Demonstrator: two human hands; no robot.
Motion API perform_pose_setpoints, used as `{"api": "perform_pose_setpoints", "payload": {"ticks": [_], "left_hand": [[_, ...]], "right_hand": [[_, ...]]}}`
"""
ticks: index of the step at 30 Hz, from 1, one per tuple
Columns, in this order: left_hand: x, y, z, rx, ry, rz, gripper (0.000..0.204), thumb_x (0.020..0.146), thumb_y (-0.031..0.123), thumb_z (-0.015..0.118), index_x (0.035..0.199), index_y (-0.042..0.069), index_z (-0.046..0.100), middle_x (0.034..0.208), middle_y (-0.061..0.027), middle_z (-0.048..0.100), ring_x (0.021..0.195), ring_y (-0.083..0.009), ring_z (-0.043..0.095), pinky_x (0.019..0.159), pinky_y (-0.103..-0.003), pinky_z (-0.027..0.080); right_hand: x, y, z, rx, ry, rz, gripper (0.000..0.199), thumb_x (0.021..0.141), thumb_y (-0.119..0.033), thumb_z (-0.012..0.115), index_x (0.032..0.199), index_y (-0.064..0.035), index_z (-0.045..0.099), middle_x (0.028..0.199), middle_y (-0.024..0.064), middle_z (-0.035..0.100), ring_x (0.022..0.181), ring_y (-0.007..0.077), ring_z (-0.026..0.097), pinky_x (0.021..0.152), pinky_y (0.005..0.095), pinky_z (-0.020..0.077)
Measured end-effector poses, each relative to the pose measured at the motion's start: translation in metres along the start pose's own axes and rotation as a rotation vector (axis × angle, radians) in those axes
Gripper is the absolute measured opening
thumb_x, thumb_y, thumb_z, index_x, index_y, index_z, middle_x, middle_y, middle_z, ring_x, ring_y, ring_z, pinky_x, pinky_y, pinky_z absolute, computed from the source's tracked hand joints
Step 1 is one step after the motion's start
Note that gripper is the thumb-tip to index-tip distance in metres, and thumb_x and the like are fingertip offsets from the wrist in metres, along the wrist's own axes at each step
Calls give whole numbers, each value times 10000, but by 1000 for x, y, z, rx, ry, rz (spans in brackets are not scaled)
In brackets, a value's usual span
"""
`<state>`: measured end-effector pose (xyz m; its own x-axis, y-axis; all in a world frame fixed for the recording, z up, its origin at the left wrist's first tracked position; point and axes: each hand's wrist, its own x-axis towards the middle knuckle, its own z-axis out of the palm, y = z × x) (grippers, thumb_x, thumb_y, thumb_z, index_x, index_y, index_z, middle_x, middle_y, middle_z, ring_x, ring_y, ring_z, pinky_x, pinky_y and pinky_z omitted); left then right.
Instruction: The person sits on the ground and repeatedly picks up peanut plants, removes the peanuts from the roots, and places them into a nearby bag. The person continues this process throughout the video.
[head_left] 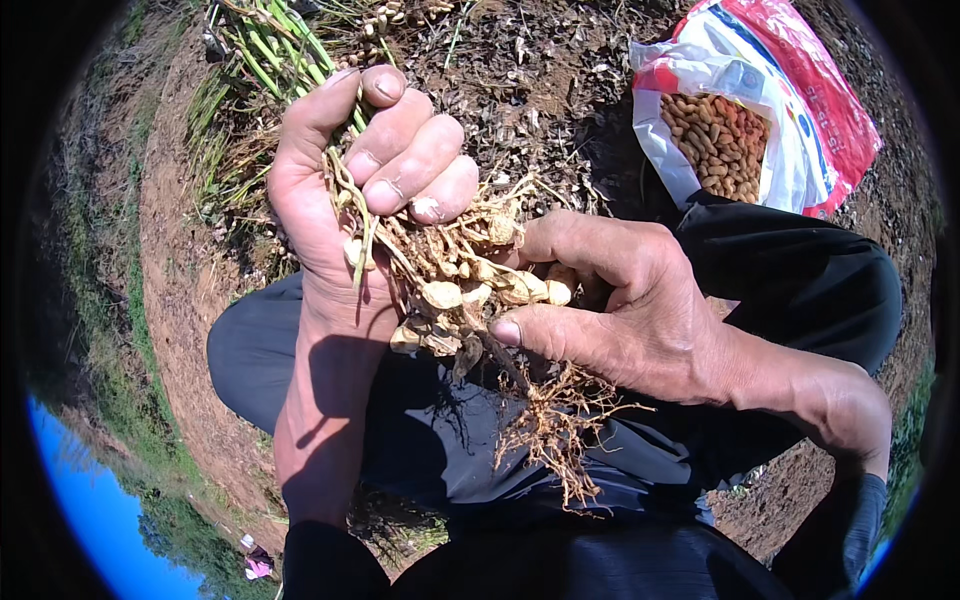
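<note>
A bunch of peanut plants is held above my lap, green stems (268,48) at the far end and tangled brown roots (560,425) hanging at the near end. My left hand (375,160) is closed in a fist round the stems. Pale peanut pods (442,294) cluster on the roots between my two hands. My right hand (630,300) curls in from the right, thumb and fingers closing about the pods at the cluster's right side. A few pods show beside its thumb; its fingertips are partly hidden behind them.
An open white and red sack (800,120) with many loose peanuts (715,145) in it lies at the far right, beside my knee. Dry leaves and soil (530,100) cover the ground ahead. More pulled plants (215,150) lie at the far left. My dark trousers (800,280) spread below the bunch.
</note>
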<state>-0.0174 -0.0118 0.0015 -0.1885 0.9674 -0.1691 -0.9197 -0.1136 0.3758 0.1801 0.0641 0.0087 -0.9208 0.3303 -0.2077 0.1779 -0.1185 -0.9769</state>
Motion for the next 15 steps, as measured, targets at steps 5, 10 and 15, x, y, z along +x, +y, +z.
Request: {"api": "perform_pose_setpoints", "payload": {"ticks": [5,10,15], "left_hand": [[-3,1,4,-16,4,12,245,995,215,424,920,41,578,562,49,427,486,-92,434,482,-293,400],[-4,-1,-3,-56,-94,-87,309,1015,250,370,940,43,587,572,50,423,488,-96,425,481,-287,361],[8,-14,-9,-26,-162,-90,317,1021,227,348,958,35,591,570,42,421,477,-104,421,470,-296,364]], "right_hand": [[0,3,-2,-40,49,-145,218,861,-125,699,1014,23,650,763,92,610,646,133,579,568,294,478],[-3,6,-1,67,85,-80,267,904,-147,702,1080,46,649,845,40,622,700,67,578,589,213,461],[-13,2,-5,355,172,232,186,952,-170,636,1021,-1,673,797,-7,597,685,37,503,582,217,427]]}}
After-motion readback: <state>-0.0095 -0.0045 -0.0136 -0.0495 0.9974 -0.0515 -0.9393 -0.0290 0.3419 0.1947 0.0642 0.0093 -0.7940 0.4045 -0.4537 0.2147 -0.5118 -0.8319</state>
